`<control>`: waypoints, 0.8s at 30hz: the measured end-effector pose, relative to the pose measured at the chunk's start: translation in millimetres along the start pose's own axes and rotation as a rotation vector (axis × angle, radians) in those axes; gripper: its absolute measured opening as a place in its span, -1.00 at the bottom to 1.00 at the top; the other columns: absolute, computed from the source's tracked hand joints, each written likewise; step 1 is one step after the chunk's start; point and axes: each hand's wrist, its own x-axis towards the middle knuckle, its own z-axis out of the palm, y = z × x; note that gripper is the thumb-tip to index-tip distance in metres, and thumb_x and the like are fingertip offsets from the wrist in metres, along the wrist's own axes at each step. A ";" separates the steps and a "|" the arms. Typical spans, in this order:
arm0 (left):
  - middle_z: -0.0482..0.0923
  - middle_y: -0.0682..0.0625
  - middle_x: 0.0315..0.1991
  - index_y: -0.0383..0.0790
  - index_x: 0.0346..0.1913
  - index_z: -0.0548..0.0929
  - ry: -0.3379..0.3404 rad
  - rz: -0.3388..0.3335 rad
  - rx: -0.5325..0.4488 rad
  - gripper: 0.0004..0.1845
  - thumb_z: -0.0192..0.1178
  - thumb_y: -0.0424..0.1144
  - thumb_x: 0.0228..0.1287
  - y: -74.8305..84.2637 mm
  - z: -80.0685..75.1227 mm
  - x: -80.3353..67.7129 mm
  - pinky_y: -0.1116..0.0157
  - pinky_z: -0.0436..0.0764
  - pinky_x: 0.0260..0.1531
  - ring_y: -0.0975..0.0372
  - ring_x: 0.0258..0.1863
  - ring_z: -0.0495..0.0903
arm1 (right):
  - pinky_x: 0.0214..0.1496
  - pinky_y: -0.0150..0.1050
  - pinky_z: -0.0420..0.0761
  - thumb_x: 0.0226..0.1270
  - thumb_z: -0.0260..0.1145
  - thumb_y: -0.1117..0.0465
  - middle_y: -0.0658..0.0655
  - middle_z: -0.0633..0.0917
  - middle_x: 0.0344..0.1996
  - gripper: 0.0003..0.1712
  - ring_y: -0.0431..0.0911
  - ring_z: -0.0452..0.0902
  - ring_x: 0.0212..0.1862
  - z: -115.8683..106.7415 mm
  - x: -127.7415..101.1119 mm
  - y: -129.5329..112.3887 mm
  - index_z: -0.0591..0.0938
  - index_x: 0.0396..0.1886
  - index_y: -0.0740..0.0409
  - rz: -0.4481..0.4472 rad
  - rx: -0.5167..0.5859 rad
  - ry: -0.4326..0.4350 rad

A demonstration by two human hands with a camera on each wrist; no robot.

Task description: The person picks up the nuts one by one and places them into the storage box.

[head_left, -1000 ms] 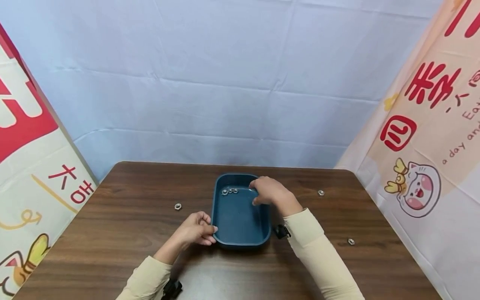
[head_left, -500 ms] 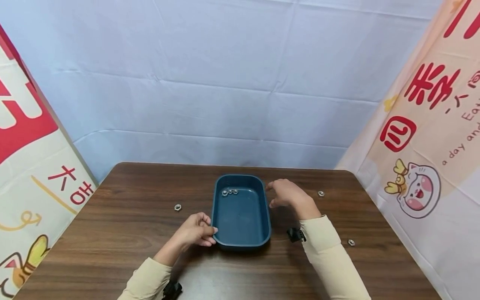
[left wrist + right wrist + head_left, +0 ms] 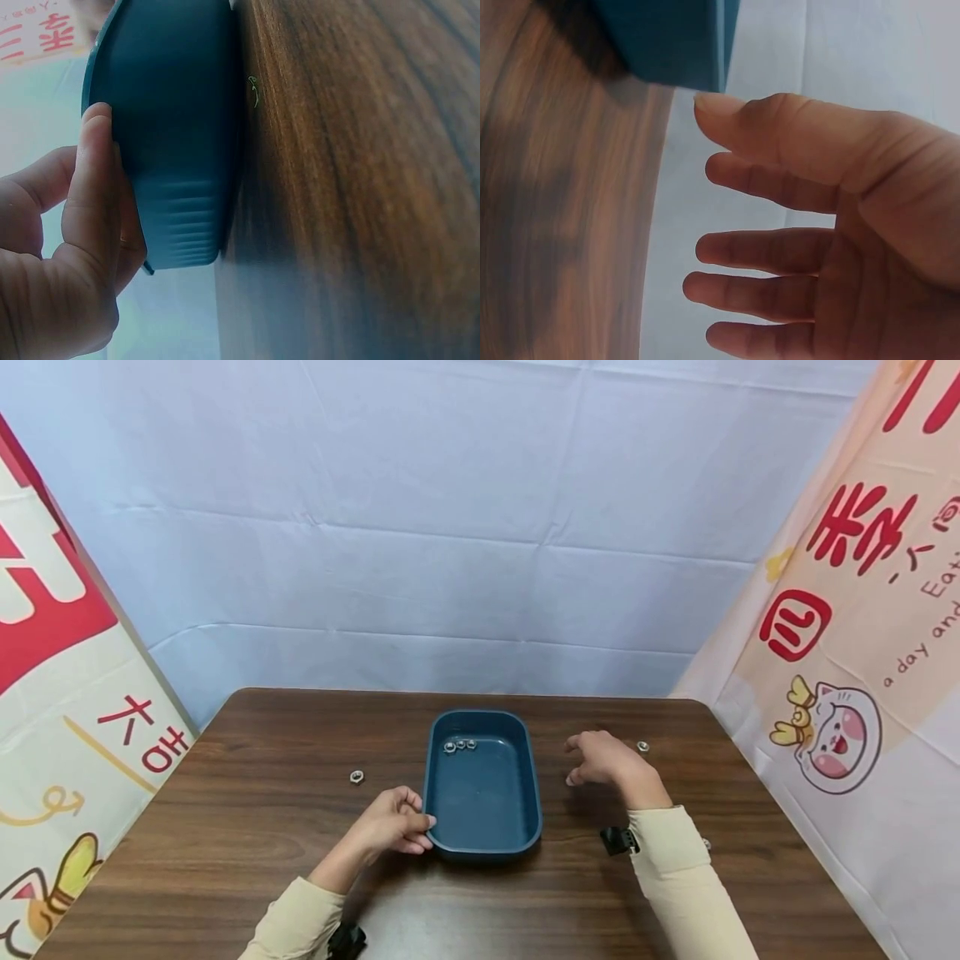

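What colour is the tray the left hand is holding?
Dark teal blue; the tray shows best in the head view.

You have bare tabletop (image 3: 285,810) at the frame's lower left and lower centre. The blue tray (image 3: 482,843) blocks the middle; loose nuts lie left of it (image 3: 357,774) and at right (image 3: 642,746).

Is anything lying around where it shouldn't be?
Yes. Three nuts sit in the tray, but others lie loose on the table: one left of the tray, one beside the right hand, one half hidden by the right sleeve. Nothing looks damaged.
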 end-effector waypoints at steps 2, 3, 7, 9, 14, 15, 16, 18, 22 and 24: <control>0.47 -0.16 -0.57 -0.48 -0.17 0.25 0.001 -0.001 0.001 -0.66 0.21 -0.46 0.14 0.7 0.2 0.0 0.27 0.65 -0.63 0.15 -0.64 0.61 | -0.06 0.04 0.53 0.05 0.45 0.23 0.32 0.54 0.02 -0.42 0.21 0.42 0.07 0.0 -1.0 5.4 0.52 0.10 0.28 0.006 -0.002 -0.006; 0.47 -0.16 -0.57 -0.48 -0.17 0.25 0.000 -0.001 0.000 -0.66 0.21 -0.46 0.14 1.0 0.3 0.1 0.27 0.65 -0.63 0.15 -0.64 0.61 | -0.06 0.04 0.53 0.05 0.45 0.23 0.33 0.54 0.03 -0.42 0.22 0.42 0.06 -0.5 -1.6 8.0 0.52 0.10 0.29 0.012 -0.002 -0.009; 0.47 -0.16 -0.57 -0.49 -0.17 0.26 -0.002 0.000 -0.001 -0.66 0.22 -0.45 0.15 1.4 0.8 0.7 0.27 0.65 -0.63 0.15 -0.64 0.61 | -0.04 0.11 0.51 0.06 0.44 0.20 0.33 0.53 0.03 -0.42 0.25 0.42 0.05 -2.7 -4.6 19.2 0.52 0.10 0.28 0.049 -0.009 -0.007; 0.47 -0.16 -0.57 -0.49 -0.17 0.26 -0.002 0.000 -0.001 -0.65 0.22 -0.45 0.14 1.3 0.9 1.2 0.29 0.64 -0.64 0.16 -0.64 0.61 | -0.06 0.12 0.51 0.07 0.44 0.20 0.35 0.53 0.03 -0.42 0.26 0.43 0.04 -3.4 -6.5 25.4 0.51 0.10 0.28 0.065 -0.005 -0.008; 0.47 -0.17 -0.57 -0.50 -0.17 0.25 -0.001 0.006 -0.005 -0.65 0.22 -0.47 0.13 0.8 0.9 1.3 0.32 0.63 -0.66 0.17 -0.65 0.61 | -0.16 0.00 0.55 0.05 0.45 0.23 0.40 0.52 0.02 -0.42 0.23 0.45 0.01 -1.6 -9.6 39.2 0.52 0.09 0.30 0.072 0.010 -0.006; 0.47 -0.17 -0.57 -0.50 -0.18 0.25 -0.003 0.007 -0.006 -0.65 0.22 -0.47 0.13 0.7 0.8 1.1 0.32 0.63 -0.65 0.17 -0.65 0.61 | -0.17 -0.03 0.55 0.04 0.45 0.23 0.40 0.52 0.02 -0.42 0.22 0.46 0.01 -0.8 -9.9 41.5 0.52 0.10 0.30 0.076 0.012 -0.005; 0.47 -0.18 -0.57 -0.50 -0.18 0.25 -0.005 0.008 -0.007 -0.65 0.22 -0.47 0.12 0.6 0.8 0.8 0.32 0.63 -0.65 0.17 -0.65 0.61 | -0.21 -0.06 0.55 0.04 0.45 0.23 0.42 0.52 0.01 -0.41 0.21 0.47 -0.01 -0.4 -10.4 44.4 0.52 0.09 0.32 0.072 0.007 -0.005; 0.47 -0.18 -0.56 -0.50 -0.18 0.25 -0.010 0.010 -0.008 -0.65 0.22 -0.47 0.12 0.4 0.7 0.3 0.32 0.63 -0.65 0.17 -0.65 0.61 | -0.26 -0.10 0.54 0.03 0.45 0.24 0.43 0.52 0.00 -0.40 0.19 0.48 -0.04 1.0 -11.0 49.6 0.51 0.10 0.32 0.079 0.009 -0.005; 0.46 -0.18 -0.56 -0.47 -0.20 0.26 -0.008 0.013 -0.007 -0.68 0.21 -0.48 0.12 0.5 0.5 -0.3 0.32 0.63 -0.65 0.17 -0.65 0.61 | -0.31 -0.11 0.52 0.04 0.45 0.23 0.46 0.52 -0.03 -0.37 0.19 0.49 -0.09 2.4 -12.5 59.5 0.48 0.12 0.36 0.087 -0.006 -0.005; 0.46 -0.18 -0.55 -0.45 -0.21 0.27 -0.005 0.014 -0.005 -0.69 0.21 -0.48 0.12 0.3 1.0 0.2 0.32 0.63 -0.65 0.17 -0.65 0.61 | -0.29 -0.10 0.53 0.05 0.44 0.23 0.47 0.51 -0.02 -0.36 0.21 0.49 -0.08 2.6 -13.6 64.3 0.47 0.13 0.37 0.101 -0.012 -0.010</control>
